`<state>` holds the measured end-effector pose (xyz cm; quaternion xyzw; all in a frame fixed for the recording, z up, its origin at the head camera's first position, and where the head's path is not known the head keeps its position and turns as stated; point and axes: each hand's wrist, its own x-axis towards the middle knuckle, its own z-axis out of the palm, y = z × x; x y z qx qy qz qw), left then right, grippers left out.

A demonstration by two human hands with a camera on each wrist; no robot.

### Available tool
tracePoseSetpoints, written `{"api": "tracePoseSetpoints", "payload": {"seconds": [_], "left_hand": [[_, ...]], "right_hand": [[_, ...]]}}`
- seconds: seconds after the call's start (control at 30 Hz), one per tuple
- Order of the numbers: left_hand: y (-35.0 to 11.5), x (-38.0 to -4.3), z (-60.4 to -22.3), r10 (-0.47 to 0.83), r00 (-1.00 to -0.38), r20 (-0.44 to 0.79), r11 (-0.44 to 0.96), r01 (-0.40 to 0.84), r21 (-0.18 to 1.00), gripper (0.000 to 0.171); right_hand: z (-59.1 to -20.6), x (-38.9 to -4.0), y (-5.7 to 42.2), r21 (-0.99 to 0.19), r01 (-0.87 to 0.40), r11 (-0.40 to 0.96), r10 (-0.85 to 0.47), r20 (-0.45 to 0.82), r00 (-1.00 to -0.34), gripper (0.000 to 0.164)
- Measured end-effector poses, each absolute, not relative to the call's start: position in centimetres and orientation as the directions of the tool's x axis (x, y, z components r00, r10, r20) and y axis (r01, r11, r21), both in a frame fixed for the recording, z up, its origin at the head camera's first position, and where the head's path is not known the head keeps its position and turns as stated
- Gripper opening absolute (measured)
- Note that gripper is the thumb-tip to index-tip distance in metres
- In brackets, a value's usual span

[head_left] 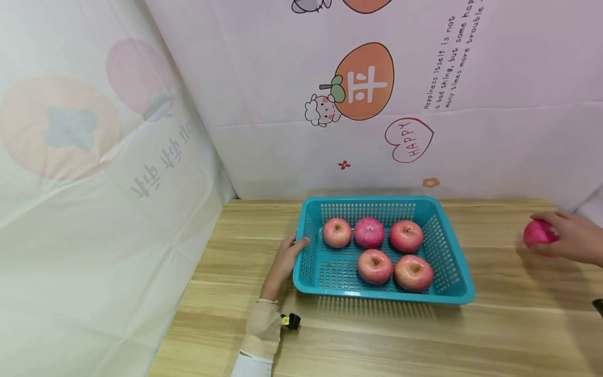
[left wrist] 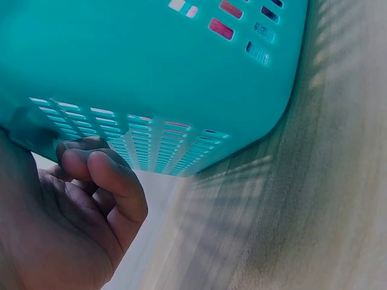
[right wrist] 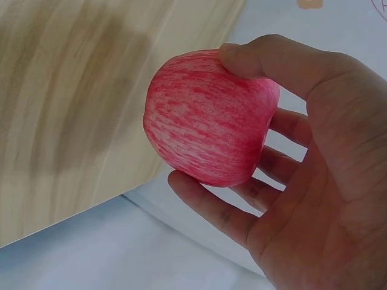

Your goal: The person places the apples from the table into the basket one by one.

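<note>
A teal plastic basket [head_left: 381, 298] sits on the wooden table with several red apples [head_left: 374, 266] inside. Among them, in the back row, is a deeper pink, streaked round fruit [head_left: 369, 232]. At the basket's left end my left hand [head_left: 286, 256] grips the rim, thumb over the top edge; the left wrist view shows the fingers curled against the outside wall. Far to the right, my right hand [head_left: 579, 238] holds a pinkish-red streaked apple [right wrist: 208, 121] between thumb and fingertips. That apple is above the table's right side, well apart from the basket.
Behind the wooden table [head_left: 226, 246] hangs a white cloth [head_left: 282, 167] printed with fruit and lettering. Another pale cloth [head_left: 94, 251] covers the left side. A small black and yellow device [head_left: 291, 321] is strapped at my left wrist.
</note>
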<state>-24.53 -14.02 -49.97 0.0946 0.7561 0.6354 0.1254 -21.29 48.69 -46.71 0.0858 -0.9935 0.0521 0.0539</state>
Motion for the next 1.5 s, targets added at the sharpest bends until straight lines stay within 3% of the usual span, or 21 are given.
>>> {"api": "tracePoseSetpoints", "payload": {"seconds": [0.37,0.77,1.13,1.5], "left_hand": [[-14.1,-24.6,-50.2,0.310,-0.949,-0.054,0.160,-0.003,0.987,0.051],[-14.0,-24.5,-50.1,0.305,-0.950,-0.059,0.167,-0.008,0.986,0.051],[-13.9,-24.3,-49.8,0.307,-0.950,-0.064,0.165,-0.013,0.986,0.051],[-14.0,-24.3,-49.8,0.307,-0.950,-0.063,0.164,-0.013,0.986,0.051]], "right_hand": [[-45.7,-21.5,47.9,-0.100,-0.169,0.980,-0.164,0.062,-0.985,0.080],[-45.0,-21.1,47.3,-0.092,-0.231,0.969,-0.213,0.172,-0.962,0.074],[-44.0,-21.1,45.9,-0.058,-0.186,0.981,-0.178,0.118,-0.977,0.078],[-42.8,-20.9,44.3,-0.036,-0.234,0.971,-0.227,0.144,-0.963,0.076]]}}
